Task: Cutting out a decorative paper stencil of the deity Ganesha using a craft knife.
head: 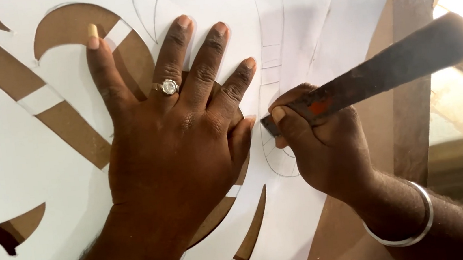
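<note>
Head view, looking straight down on a white paper stencil spread over a brown board, curved shapes already cut away so the board shows through. At about nine o'clock, the person's left hand lies flat and open, fingers spread, pinning the paper; a silver ring sits on one finger. At about three o'clock, the right hand, wearing a silver bangle, is closed tight around a long dark blade, its handle end running off toward two o'clock. The tip meets the paper just beside the left thumb, on a pencilled outline. I judge the cutting of this outline to be under way. Following the drawn curve calls for a steady pull, paper held taut, thumb clear.
</note>
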